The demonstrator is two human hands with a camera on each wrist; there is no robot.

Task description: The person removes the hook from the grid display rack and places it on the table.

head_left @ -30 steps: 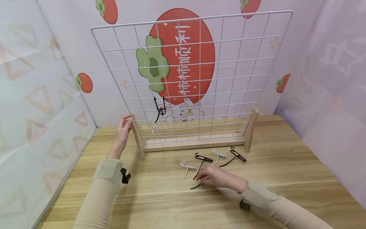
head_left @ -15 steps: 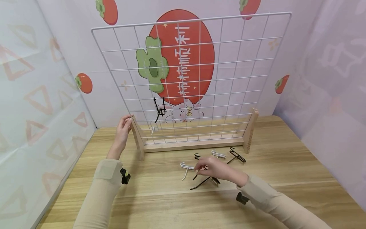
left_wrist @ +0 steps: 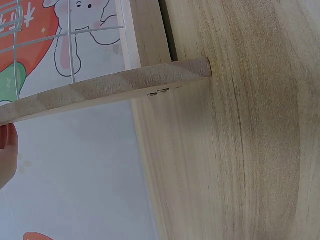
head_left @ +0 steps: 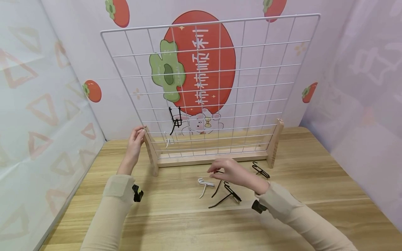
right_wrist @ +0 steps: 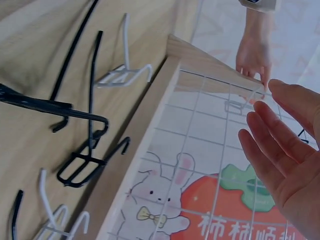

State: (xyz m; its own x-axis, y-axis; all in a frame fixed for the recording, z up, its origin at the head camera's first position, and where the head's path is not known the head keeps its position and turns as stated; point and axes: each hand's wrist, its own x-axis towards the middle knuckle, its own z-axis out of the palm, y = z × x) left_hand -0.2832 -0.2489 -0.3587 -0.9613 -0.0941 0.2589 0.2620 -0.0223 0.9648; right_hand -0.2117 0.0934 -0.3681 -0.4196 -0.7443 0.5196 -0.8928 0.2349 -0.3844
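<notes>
A white wire grid panel (head_left: 210, 23) stands upright in a wooden stand (head_left: 213, 160). My left hand (head_left: 134, 144) grips the top of the stand's left upright (head_left: 151, 151), fingers showing at its edge in the left wrist view. My right hand (head_left: 232, 171) hovers over the hooks in front of the stand, fingers apart and holding nothing. Just below it lies a black hook (head_left: 220, 201). Another black hook (head_left: 216, 189) is partly covered by the hand, and a white hook (head_left: 206, 183) lies left of it. A second white hook (right_wrist: 55, 227), hidden in the head view, shows in the right wrist view.
A black hook (head_left: 177, 122) and a small white hook (head_left: 168, 141) hang on the grid's lower left. By the stand's right foot lies one more black hook (head_left: 260, 170). A printed backdrop (head_left: 301, 76) rises behind the wooden table (head_left: 176, 223).
My right hand has lifted off the nearest black hook and moved away from me toward the stand, uncovering that hook. My left hand has stayed on the upright.
</notes>
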